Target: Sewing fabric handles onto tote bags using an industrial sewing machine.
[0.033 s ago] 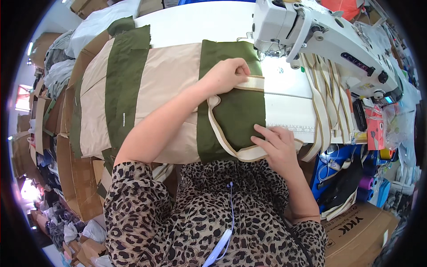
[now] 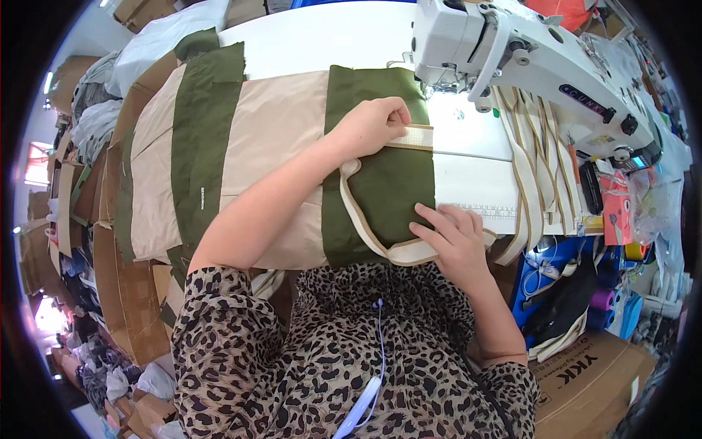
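My left hand [image 2: 373,124] pinches a cream webbing strap with tan edges [image 2: 418,137], lying across an olive-green panel [image 2: 373,179] of the striped green and beige fabric [image 2: 270,110]. The strap loops down and round toward my right hand [image 2: 453,241], whose fingers are spread, with the tips on the panel's right edge and the strap under or beside them; the exact contact is hard to tell. The fabric lies on a white sewing table [image 2: 472,179] with a printed ruler strip.
A white sewing machine [image 2: 541,80] stands at upper right, with several hanging straps [image 2: 526,175] beside it. At right are a pink item [image 2: 616,205], thread cones [image 2: 601,300] and a cardboard box [image 2: 585,388]. Cardboard [image 2: 124,300] and bagged cloth [image 2: 102,117] crowd the left.
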`<action>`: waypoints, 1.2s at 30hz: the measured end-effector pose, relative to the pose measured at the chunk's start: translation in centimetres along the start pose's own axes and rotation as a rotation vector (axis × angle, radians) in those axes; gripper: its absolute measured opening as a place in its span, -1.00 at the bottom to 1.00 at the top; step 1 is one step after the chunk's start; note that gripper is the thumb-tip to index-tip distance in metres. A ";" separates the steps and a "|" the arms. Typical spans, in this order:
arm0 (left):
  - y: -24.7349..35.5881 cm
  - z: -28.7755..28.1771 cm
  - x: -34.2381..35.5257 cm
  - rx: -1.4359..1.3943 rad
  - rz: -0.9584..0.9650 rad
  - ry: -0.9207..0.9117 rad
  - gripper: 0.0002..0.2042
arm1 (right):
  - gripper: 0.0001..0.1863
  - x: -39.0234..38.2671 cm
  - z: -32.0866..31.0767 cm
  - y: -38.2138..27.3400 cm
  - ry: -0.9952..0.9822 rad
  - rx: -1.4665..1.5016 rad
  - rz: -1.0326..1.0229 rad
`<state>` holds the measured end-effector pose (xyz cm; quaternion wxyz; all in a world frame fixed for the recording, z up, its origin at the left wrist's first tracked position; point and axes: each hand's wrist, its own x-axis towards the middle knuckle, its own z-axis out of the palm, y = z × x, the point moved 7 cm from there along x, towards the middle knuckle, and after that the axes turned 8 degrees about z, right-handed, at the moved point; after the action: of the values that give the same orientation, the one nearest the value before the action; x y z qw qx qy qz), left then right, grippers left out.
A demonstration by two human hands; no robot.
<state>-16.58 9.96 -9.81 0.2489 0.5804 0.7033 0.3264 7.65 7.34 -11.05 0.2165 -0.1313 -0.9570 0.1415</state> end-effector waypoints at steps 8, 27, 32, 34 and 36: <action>3.7 1.9 -2.3 0.691 0.531 -0.041 -0.76 | -0.62 0.5 0.6 -0.2 0.075 -0.049 0.019; 1.9 1.1 -2.5 0.655 0.556 0.064 -0.76 | -0.60 4.7 0.7 0.6 0.025 0.138 0.155; 2.2 0.9 -2.3 0.691 0.538 0.082 -0.76 | -0.63 4.8 0.6 0.6 0.045 0.140 0.158; 2.4 0.9 -2.2 0.696 0.537 0.089 -0.76 | -0.63 4.6 0.5 0.7 0.064 0.127 0.147; 2.6 0.9 -2.1 0.699 0.539 0.097 -0.76 | -0.63 4.7 0.5 0.7 0.062 0.131 0.155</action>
<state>-13.80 8.31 -8.48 -0.0895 0.7764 0.6058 0.1491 3.47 9.32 -9.93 0.2424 -0.1946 -0.9256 0.2158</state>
